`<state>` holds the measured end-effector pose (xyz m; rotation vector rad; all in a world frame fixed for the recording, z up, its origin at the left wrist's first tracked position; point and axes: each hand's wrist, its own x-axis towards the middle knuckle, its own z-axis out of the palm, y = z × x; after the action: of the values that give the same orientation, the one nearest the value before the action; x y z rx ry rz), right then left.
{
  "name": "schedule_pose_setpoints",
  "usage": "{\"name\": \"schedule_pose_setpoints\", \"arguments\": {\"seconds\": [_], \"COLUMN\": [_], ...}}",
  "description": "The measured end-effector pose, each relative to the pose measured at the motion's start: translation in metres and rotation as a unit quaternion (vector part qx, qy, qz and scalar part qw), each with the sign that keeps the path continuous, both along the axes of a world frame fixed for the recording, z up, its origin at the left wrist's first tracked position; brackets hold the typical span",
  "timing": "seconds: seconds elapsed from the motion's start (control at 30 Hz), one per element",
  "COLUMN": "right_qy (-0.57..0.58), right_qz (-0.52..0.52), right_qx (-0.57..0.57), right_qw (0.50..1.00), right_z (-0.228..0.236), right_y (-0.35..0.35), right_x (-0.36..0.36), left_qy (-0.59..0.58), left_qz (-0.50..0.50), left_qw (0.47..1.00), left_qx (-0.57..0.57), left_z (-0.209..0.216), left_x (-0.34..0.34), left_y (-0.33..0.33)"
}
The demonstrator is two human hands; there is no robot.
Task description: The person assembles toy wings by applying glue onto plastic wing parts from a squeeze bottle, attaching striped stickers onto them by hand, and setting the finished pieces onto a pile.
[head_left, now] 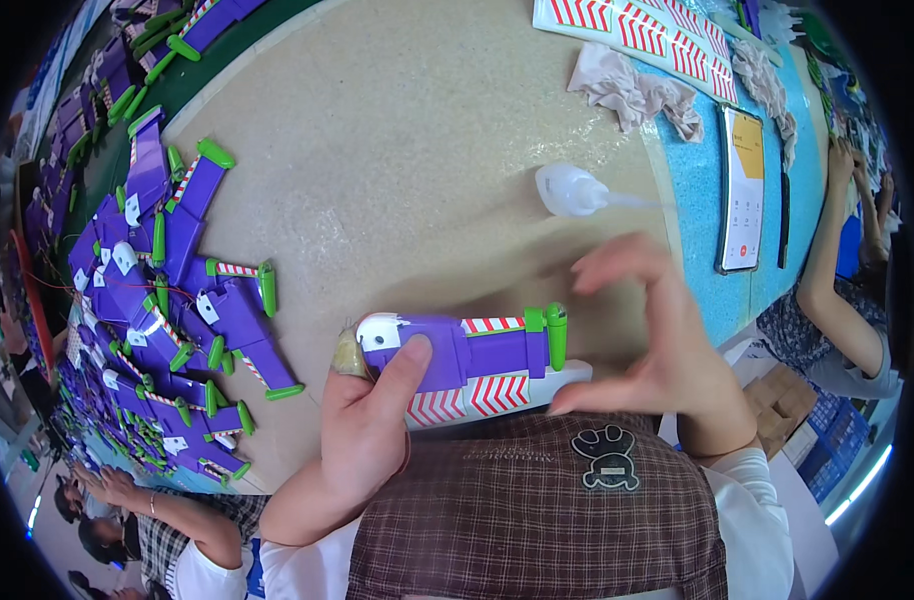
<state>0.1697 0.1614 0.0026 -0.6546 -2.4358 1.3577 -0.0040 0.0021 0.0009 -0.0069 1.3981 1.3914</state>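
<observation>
My left hand [365,430] is closed around a purple plastic toy part [442,350]. Its thumb presses on the purple face, and a yellowish cover sits on one fingertip. The part has a white rounded end, a red-and-white striped sticker along its far side, and green pieces at its right end. To the right of those green pieces, my right hand [667,350] is open, thumb and fingers curved apart with nothing between them. A strip of red chevron stickers [497,396] on white backing lies just below the part, at the table's near edge, partly covered by it.
A heap of similar purple and green parts [167,310] covers the table's left. A white squeeze bottle [572,190] lies beyond my right hand. Farther right are crumpled cloths [632,85], a sticker sheet [667,40] and a phone [742,190] on a blue surface. Other people sit at both sides.
</observation>
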Motion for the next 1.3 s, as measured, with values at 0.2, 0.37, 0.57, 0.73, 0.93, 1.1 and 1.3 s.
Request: {"name": "schedule_pose_setpoints", "arguments": {"seconds": [0.2,0.37,0.57,0.73,0.93,1.1,1.3], "right_qy": [0.055,0.141,0.044,-0.087,-0.066,-0.040,0.116], "right_qz": [0.095,0.072,0.005,0.209,0.132,0.094,0.120], "right_qx": [-0.028,0.024,0.070,0.066,0.049,0.133,0.093], "right_qw": [0.994,0.987,0.997,0.972,0.988,0.986,0.982], "right_z": [-0.012,-0.030,-0.011,-0.021,-0.021,-0.023,-0.016], "right_y": [-0.026,-0.039,-0.021,-0.046,-0.043,-0.037,-0.024], "right_x": [-0.013,-0.015,-0.018,-0.010,-0.007,-0.002,0.010], "left_qy": [-0.016,0.055,0.178,0.094,0.068,0.109,0.146], "left_qz": [-0.085,-0.097,-0.032,0.105,0.110,0.089,0.061], "left_qw": [0.996,0.992,0.983,0.990,0.991,0.988,0.986], "left_qx": [-0.005,0.050,0.043,0.021,0.042,0.062,0.059], "left_z": [-0.007,-0.012,-0.007,-0.003,-0.035,-0.042,-0.040], "left_x": [0.013,0.016,0.002,-0.006,0.009,0.012,0.014], "left_y": [-0.004,-0.007,-0.018,-0.010,-0.018,-0.016,-0.013]}}
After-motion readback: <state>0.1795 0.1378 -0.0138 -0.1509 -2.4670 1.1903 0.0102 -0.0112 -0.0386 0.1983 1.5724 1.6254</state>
